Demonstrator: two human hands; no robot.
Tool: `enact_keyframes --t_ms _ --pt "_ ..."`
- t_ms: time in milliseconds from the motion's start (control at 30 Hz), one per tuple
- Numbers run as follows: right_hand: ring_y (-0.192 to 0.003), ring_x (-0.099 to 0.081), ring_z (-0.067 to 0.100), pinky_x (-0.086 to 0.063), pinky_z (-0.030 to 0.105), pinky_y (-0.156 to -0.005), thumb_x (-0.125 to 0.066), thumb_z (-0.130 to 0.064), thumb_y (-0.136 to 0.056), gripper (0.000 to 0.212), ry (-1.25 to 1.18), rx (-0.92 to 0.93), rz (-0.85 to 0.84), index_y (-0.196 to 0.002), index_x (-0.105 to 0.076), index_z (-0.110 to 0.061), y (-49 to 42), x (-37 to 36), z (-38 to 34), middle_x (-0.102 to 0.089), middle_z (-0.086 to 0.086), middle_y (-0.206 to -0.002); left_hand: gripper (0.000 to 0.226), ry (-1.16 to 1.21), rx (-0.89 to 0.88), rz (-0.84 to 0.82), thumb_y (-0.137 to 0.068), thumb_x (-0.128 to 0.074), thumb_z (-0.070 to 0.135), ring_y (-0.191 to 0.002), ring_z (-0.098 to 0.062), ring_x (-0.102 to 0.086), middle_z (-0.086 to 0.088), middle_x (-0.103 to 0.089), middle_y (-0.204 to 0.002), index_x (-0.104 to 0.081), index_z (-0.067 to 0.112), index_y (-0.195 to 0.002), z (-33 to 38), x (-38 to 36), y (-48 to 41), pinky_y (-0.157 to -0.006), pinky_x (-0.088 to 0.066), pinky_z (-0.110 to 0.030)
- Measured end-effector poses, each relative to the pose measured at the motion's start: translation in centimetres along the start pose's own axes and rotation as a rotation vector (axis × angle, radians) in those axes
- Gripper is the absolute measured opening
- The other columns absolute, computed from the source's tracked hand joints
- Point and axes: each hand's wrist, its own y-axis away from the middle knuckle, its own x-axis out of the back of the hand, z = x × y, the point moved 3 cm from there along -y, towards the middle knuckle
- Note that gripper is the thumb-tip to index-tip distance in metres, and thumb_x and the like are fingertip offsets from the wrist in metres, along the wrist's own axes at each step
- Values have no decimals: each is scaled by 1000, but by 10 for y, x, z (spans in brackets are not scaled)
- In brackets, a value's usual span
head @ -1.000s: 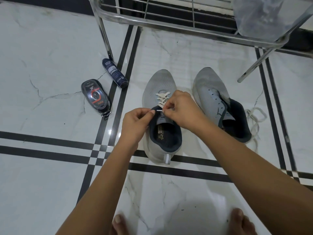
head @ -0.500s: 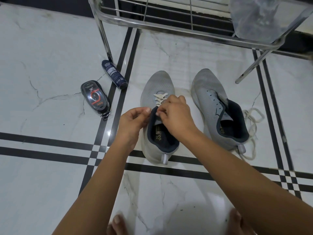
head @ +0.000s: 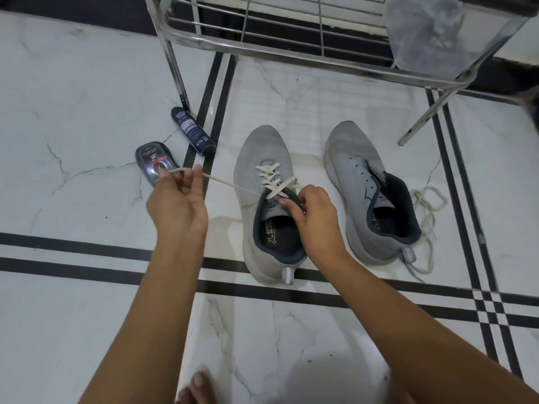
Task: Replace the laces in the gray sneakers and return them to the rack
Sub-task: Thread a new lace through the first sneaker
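Note:
Two gray sneakers stand on the marble floor. The left sneaker (head: 264,158) carries a cream lace (head: 269,177) crossed through its lower eyelets. My left hand (head: 178,199) pinches one end of that lace and holds it taut out to the left of the shoe. My right hand (head: 313,211) grips the shoe's collar at the right side of the tongue. The right sneaker (head: 364,182) has bare eyelets, and a loose cream lace (head: 427,217) lies heaped on the floor beside its right flank. The steel shoe rack (head: 291,52) stands just behind both shoes.
A dark spray can (head: 192,131) lies by the rack's left leg, with a black shoe-polish applicator (head: 151,163) next to it, partly behind my left hand. A clear plastic bag (head: 428,33) sits on the rack's right end. My bare toes (head: 198,386) show at the bottom edge.
My left hand has drawn the lace end out to the left, away from the shoe, pulling it taut. My right hand has shifted from the lace to the shoe's collar.

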Motion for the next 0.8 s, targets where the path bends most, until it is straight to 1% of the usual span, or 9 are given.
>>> enact_keyframes --t_ms 67,167,267,333,467,600,667,733,800 --pt "-79 -39 11 -24 15 -66 -52 -31 -94 28 -23 8 36 -98 -54 -3 2 -1 -3 -41 0 -91 14 -295 40 -57 -97 -47 20 -72 -9 -60 1 -58 -76 -55 9 -94 -17 3 13 -82 -53 -27" --pt "-79 -39 9 -23 13 -67 -55 -26 -94 24 -35 43 91 -97 -58 -2 2 -3 -5 -44 1 -89 12 -893 29 -300 -91 -58 27 -87 -9 -62 2 -66 -90 -65 18 -88 -57 10 34 -73 -48 -18" --pt "-79 -39 9 -23 12 -68 -57 -23 -92 22 -29 61 121 -93 -61 -2 2 -3 -5 -44 0 -85 7 -1035 -87 -356 -86 -65 24 -88 -13 -64 1 -69 -90 -69 19 -89 -67 8 35 -72 -51 -17" --pt "-78 -39 9 -23 13 -67 -57 -23 -92 21 -18 54 132 -92 -61 -2 2 -2 -2 -43 -1 -85 5 -964 -150 -275 -87 -63 17 -84 -18 -64 -2 -68 -86 -67 16 -84 -54 6 28 -74 -53 -25" --pt "-74 -40 13 -22 16 -64 -57 -25 -92 24 -36 6 133 -84 -56 -2 1 0 4 -44 3 -81 16 -268 -159 19 -95 -50 9 -68 -16 -67 -7 -62 -83 -56 8 -81 -14 11 5 -70 -55 -28" --pt "-78 -43 13 -24 16 -65 -57 -30 -92 25 -56 -25 105 -86 -58 -5 0 1 1 -47 2 -83 20 -638 127 -68 -93 -54 15 -101 -22 -62 -17 -62 -111 -57 1 -108 -56 17 34 -87 -52 -30" --pt "-77 -43 13 -23 17 -64 -56 -31 -92 26 -31 -28 99 -86 -59 -6 -2 3 2 -48 2 -83 16 -871 38 -279 -88 -63 24 -89 -14 -65 -2 -69 -93 -66 8 -90 -75 12 42 -76 -52 -24" --pt "-75 -43 13 -22 18 -62 -56 -31 -92 26 -13 -33 90 -82 -58 -6 -4 5 4 -48 2 -80 15 -937 -76 -277 -88 -62 22 -77 -10 -62 4 -66 -79 -65 14 -76 -68 7 42 -72 -50 -24" --pt "-73 -44 14 -23 17 -61 -57 -30 -92 25 -29 -59 103 -79 -56 -8 -4 9 7 -49 3 -78 18 -802 -161 -178 -92 -57 16 -79 -11 -62 3 -65 -79 -61 17 -74 -52 6 33 -75 -50 -28"
